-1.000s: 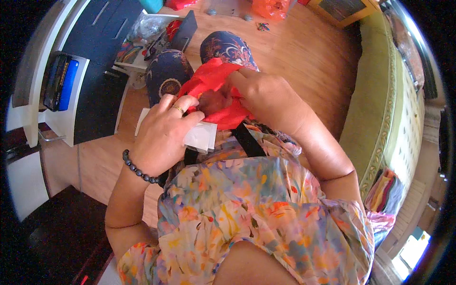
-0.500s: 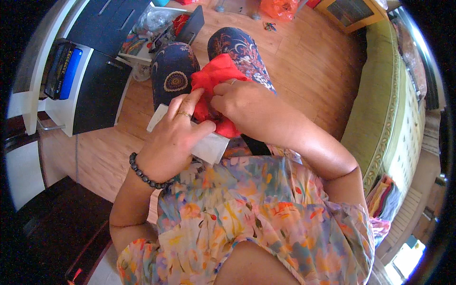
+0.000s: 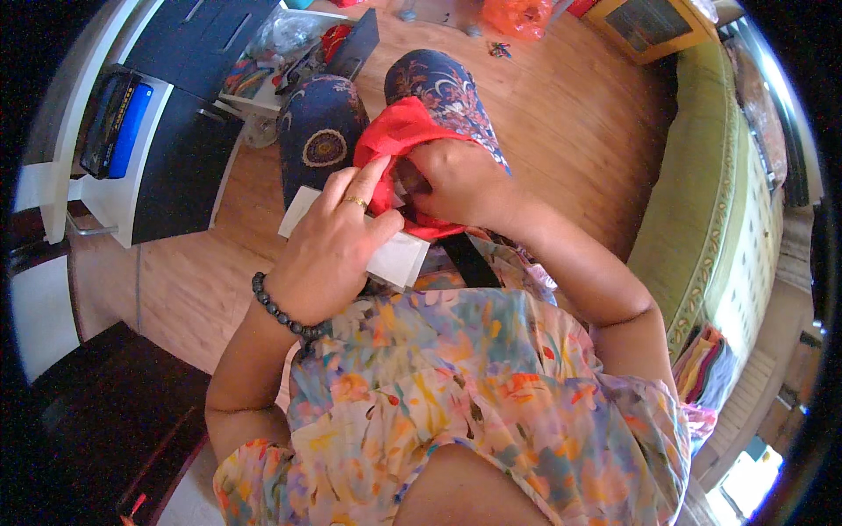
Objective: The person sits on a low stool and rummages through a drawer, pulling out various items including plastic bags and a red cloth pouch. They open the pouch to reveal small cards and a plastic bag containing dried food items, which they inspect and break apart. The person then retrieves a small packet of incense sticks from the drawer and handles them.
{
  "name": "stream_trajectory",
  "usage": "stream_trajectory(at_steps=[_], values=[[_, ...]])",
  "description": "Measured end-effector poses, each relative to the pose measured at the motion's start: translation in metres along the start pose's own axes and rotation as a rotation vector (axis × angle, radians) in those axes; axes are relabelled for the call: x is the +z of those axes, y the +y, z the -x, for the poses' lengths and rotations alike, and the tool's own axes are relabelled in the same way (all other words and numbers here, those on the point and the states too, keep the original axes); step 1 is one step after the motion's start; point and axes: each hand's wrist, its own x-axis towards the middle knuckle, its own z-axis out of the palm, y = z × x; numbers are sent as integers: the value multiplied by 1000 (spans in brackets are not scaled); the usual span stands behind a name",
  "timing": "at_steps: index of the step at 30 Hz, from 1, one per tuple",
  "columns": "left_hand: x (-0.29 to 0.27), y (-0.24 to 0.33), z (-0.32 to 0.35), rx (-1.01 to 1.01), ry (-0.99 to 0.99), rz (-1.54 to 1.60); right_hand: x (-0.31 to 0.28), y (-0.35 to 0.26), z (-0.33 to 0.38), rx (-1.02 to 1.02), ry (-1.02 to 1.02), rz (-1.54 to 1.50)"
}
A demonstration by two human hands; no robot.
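A soft red bag (image 3: 399,131) lies across my lap with its mouth spread apart. My left hand (image 3: 338,232) grips the near left side of the bag, thumb and fingers at its rim. Beneath that palm a flat white piece like a card or box (image 3: 399,260) sticks out on both sides. My right hand (image 3: 460,180) is bent into the bag's mouth, its fingers curled. The fingertips are hidden there, and what they hold cannot be made out.
Ahead on the left, an open drawer (image 3: 351,53) holds plastic bags and small items. A dark cabinet (image 3: 180,171) stands at my left. Along the right runs a green-covered couch (image 3: 680,210). An orange plastic bag (image 3: 517,17) sits on the wooden floor (image 3: 570,114).
My right hand has shifted slightly right and turned, and the bag's mouth shows wider. My left hand has moved a little right along with the white piece.
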Motion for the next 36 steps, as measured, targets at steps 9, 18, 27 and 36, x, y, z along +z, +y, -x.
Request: stream_trajectory(at_steps=[9, 18, 27, 36], values=[[7, -3, -3, -8, 11, -10, 12, -4, -9, 92, -213, -21], [5, -7, 0, -82, -9, 17, -11, 8, -4, -97, -177, -442], [3, -9, 0, -90, -2, 57, -31, 9, 12, -301, -96, -539], [13, -9, -2, -47, 24, 49, -37, 49, 39, 69, 160, -1311]])
